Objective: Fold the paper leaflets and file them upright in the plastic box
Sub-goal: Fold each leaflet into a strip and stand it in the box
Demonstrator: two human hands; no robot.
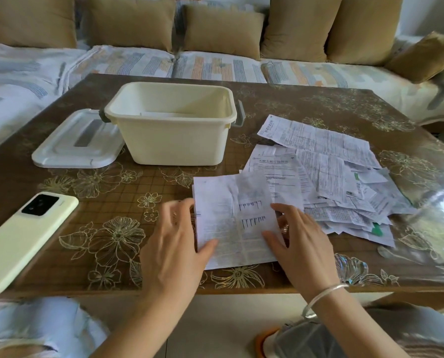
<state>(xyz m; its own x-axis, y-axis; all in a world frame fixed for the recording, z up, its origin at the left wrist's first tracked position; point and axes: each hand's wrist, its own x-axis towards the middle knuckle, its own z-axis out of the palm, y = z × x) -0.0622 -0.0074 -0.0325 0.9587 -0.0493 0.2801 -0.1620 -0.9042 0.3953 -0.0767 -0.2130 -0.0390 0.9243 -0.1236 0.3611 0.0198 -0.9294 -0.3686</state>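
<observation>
**Barely started: one leaflet in hand, pile to go**

Head view: cream rectangular plastic box [174,130] sits open on brown floral table [107,228], white plastic lid [78,146] beside it. Sth white low inside, poss. filed paper, hard to tell. Loose pile of unfolded white leaflets [332,182] to its right, so most work's left, I'd say. Creased white printed leaflet [231,223] lies flat near the front edge, betw. both hands. Right hand [301,244]: thumb + forefinger rest on it, relaxed, no grip. Left hand [174,244]: thumb on its left edge, fingers blurred; can't tell if pinching.

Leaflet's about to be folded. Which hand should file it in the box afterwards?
Left, probably. The plastic box stands forward-left of the leaflet, on the side of the left hand. The right hand sits next to the loose pile, so it would have to cross over.
</observation>
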